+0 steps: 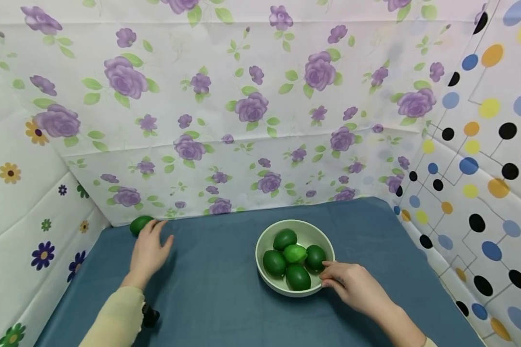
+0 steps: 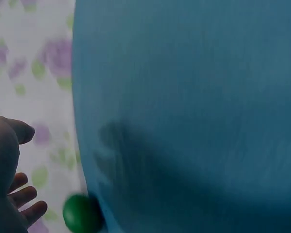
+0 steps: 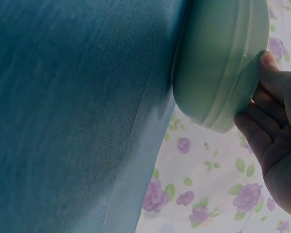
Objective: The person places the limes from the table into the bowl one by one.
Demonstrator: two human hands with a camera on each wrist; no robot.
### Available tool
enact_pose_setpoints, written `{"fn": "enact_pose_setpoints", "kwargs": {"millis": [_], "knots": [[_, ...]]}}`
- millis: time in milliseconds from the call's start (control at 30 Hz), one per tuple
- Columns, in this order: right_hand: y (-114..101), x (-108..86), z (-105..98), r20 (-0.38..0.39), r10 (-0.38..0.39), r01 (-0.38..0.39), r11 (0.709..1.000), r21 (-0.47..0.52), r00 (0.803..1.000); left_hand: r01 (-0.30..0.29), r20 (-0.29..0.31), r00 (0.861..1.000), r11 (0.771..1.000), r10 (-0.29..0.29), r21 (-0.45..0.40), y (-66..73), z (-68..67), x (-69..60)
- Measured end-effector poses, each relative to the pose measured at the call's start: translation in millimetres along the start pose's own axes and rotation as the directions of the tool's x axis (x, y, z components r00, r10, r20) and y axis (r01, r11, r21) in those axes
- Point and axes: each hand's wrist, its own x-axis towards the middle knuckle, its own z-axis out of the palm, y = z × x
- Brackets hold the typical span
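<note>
A light green bowl point(image 1: 265, 274) stands right of centre on the blue cloth, holding several dark green oval fruits point(image 1: 298, 277) and one brighter green fruit, which looks like a lime point(image 1: 295, 253). My right hand point(image 1: 351, 284) pinches the bowl's near right rim; in the right wrist view the thumb is at the rim and the fingers lie against the bowl's outer wall point(image 3: 218, 63). At the back left lies another dark green oval fruit point(image 1: 141, 224). Beside it hovers my left hand point(image 1: 149, 250), fingers spread and holding nothing. The left wrist view shows a gap between fingertips and fruit point(image 2: 82, 213).
Blue cloth point(image 1: 208, 289) covers the table. A white sheet with purple flowers point(image 1: 252, 108) hangs along the back edge. Daisy-print sheeting point(image 1: 43, 255) borders the left side, dotted sheeting point(image 1: 477, 221) the right. A small black object point(image 1: 149, 315) is at the left wrist.
</note>
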Motion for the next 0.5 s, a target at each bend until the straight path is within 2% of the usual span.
{"fn": "enact_pose_setpoints", "kwargs": {"millis": [100,233,367,500], "knots": [[-0.1,-0.6,0.8,0.002,0.005,-0.005,1.000,0.010,1.000,0.031,0.014,0.999,0.998,-0.032,0.059,-20.3,-8.3,9.6],[-1.6,-3.1,0.9,0.007,0.009,-0.010,1.000,0.020,1.000,0.037,0.045,0.998,0.993,-0.042,0.111,-39.8,-16.6,18.8],[-2.2,-2.6,-0.7,0.000,-0.006,0.006,1.000,0.021,1.000,0.049,0.101,0.993,0.989,-0.064,0.138,-53.2,-23.0,27.0],[-1.3,1.5,-4.0,-0.002,-0.036,0.036,0.999,0.007,0.999,0.082,0.158,0.982,0.986,-0.105,0.146,-62.1,-25.8,36.2]]}}
